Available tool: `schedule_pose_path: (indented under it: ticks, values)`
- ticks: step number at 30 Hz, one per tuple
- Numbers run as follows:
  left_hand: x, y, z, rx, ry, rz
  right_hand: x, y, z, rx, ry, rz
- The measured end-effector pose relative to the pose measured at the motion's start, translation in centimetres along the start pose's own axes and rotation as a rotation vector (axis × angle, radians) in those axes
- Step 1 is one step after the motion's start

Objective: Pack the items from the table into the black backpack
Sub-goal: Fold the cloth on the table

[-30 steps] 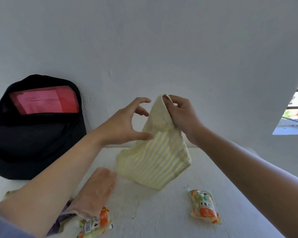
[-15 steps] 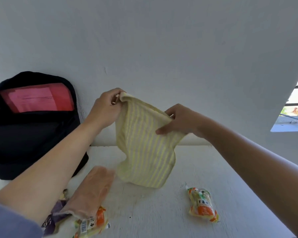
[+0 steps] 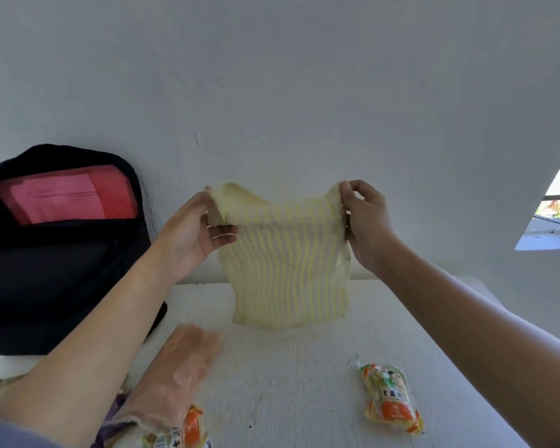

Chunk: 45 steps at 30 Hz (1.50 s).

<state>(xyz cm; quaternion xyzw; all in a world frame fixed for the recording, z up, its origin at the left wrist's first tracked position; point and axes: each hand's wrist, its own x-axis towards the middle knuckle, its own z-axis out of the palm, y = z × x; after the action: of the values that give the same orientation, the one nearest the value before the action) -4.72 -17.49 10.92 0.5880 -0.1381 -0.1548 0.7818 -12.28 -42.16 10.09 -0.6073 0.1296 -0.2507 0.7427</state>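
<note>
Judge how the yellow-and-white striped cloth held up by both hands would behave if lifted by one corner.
Probably floppy: the yellow-and-white striped cloth sags between the left hand and right hand and hangs limp below. Likely light: mere pinches at its top corners carry it. One corner alone would probably let it droop into a narrow fold.

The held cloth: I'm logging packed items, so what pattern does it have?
The cloth has pale yellow and white stripes; head view.
</note>
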Motion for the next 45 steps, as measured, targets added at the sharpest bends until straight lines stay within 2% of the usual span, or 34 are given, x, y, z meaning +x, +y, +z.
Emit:
schedule_pose_path:
  ticks: [2, 4, 6, 7, 10, 12, 14, 15, 17, 20, 22, 24, 26, 29, 32, 35, 37, 41, 43, 45]
  values:
    - [-0.1, 0.2, -0.2, 0.123, -0.132, 0.069, 0.5, -0.3, 0.3, 0.035, 0.064, 0.040]
    - [-0.1, 0.2, -0.7, 0.499, -0.206, 0.144, 1.0, -0.4, 0.3, 0.046, 0.083, 0.089]
    - [0.4, -0.6, -1.1, 0.910, -0.104, 0.204, 1.5, 0.2, 0.3, -0.002, 0.085, 0.150]
    - [0.9, -1.2, -1.3, 0.976, -0.023, 0.229, 1.6, 0.6, 0.3, -0.024, 0.086, 0.189]
    - [2.0, -2.5, -2.5, 0.962, 0.116, 0.187, 1.7, 1.8, -0.4, 0.011, -0.015, 0.334]
    - [2.3, -2.7, -3.9, 0.910, 0.129, 0.044, 1.5, 1.8, -1.2, -0.019, -0.215, 0.388]
    - [2.5, -2.8, -4.8, 0.627, 0.116, -0.123, 1.5, 2.1, -2.1, -0.124, -0.365, 0.385]
    - [2.5, -2.5, -5.1, 0.498, 0.127, -0.181, 1.7, 2.3, -2.4, -0.171, -0.384, 0.373]
    - [2.8, -1.9, -5.3, 0.323, 0.144, -0.251, 2.2, 3.1, -2.7, -0.265, -0.291, 0.307]
    - [3.2, -1.3, -4.6, -0.007, 0.115, -0.281, 3.3, 4.1, -2.3, -0.354, -0.022, 0.154]
    - [3.6, -0.5, -3.7, -0.152, 0.136, -0.197, 3.7, 3.6, -1.4, -0.210, 0.076, 0.045]
    - [3.8, 0.9, -2.5, -0.188, 0.184, -0.009, 3.5, 1.7, -0.5, -0.034, 0.049, -0.075]
    - [3.2, 2.6, -1.3, -0.166, 0.213, 0.148, 3.0, -0.3, -0.2, 0.095, -0.028, -0.155]
    - [0.6, 4.0, -0.9, -0.041, 0.200, 0.269, 1.2, -1.2, -0.9, 0.101, -0.125, -0.212]
    - [-2.5, 1.3, -2.8, 0.357, 0.230, 0.291, -1.8, 0.9, -2.8, -0.001, -0.095, -0.239]
    - [-6.0, -3.9, -4.5, 0.593, 0.235, 0.173, -4.9, 5.6, -5.4, -0.127, -0.110, -0.033]
    - [-7.8, -7.3, -4.8, 0.644, 0.171, 0.077, -6.4, 9.0, -6.9, -0.218, -0.141, 0.139]
    - [-10.2, -13.2, -5.3, 0.833, -0.021, -0.227, -9.6, 14.5, -7.9, -0.425, -0.178, 0.416]
    - [-10.8, -15.5, -6.2, 0.874, -0.107, -0.354, -11.1, 16.7, -8.1, -0.496, -0.190, 0.452]
    - [-11.0, -17.1, -7.1, 0.942, -0.108, -0.400, -12.3, 17.7, -8.5, -0.704, -0.207, 0.387]
